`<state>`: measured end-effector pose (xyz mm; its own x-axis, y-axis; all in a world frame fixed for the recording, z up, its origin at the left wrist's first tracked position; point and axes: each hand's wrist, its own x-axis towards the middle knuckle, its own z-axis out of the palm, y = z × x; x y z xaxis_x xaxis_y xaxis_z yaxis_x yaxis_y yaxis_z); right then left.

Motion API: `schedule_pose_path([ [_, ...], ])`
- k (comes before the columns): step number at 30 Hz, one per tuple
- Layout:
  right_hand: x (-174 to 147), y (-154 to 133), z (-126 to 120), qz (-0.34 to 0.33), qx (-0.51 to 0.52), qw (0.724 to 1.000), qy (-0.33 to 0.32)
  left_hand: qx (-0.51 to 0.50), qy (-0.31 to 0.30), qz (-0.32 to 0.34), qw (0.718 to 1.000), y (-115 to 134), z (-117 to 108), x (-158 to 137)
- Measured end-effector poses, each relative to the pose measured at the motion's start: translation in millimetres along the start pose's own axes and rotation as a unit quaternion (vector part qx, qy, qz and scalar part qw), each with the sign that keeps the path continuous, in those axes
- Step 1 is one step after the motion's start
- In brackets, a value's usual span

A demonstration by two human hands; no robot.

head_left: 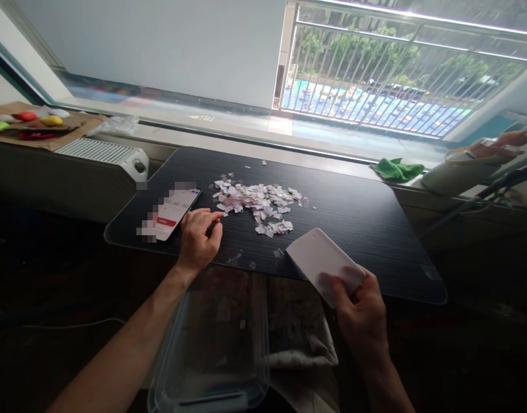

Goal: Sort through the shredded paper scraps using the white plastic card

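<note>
- Head view: a white card (321, 261) is being held flat in the right hand (362, 312), near the table (375, 223) edge.
- Left hand (198, 232) is being rested loosely curled, empty, beside a phone (175, 215).
- Paper scraps (258, 203) are lying heaped, ungathered; the clear tub (211, 350) below is being kept nearly bare.

On the dark tabletop (358, 218) a heap of paper scraps (258, 203) lies near the middle. The left hand (198, 235) rests flat at the heap's 8 o'clock, fingertips just beside a phone (175, 215) at its 10 o'clock. The right hand (362, 315) grips a white card (321, 261) at the heap's 4 o'clock. A clear plastic container (211, 350) sits at 6 o'clock, below the tabletop's near edge.
</note>
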<state>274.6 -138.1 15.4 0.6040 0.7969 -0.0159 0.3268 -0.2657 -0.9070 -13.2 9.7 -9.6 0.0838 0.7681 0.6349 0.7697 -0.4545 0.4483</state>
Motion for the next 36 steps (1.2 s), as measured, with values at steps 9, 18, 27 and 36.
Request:
schedule_pose_path([
  [9, -20.4, -7.6, 47.4, -0.012, 0.058, 0.996, -0.067, 0.001, 0.003, -0.008, 1.000, -0.7, 1.9, -0.8],
  [18, -5.8, -9.6, 17.4, 0.024, 0.032, 0.999, -0.004, -0.001, -0.005, -0.015, 1.000, 1.0, 1.1, -0.8],
  [27, -19.1, -19.6, 40.7, 0.011, 0.089, 0.994, -0.061, 0.001, 0.004, -0.005, 1.000, 0.2, 2.1, -1.0],
  [36, 7.2, -12.2, 41.9, 0.006, 0.100, 0.992, -0.075, 0.001, -0.001, -0.018, 1.000, 1.0, 1.7, -1.0],
])
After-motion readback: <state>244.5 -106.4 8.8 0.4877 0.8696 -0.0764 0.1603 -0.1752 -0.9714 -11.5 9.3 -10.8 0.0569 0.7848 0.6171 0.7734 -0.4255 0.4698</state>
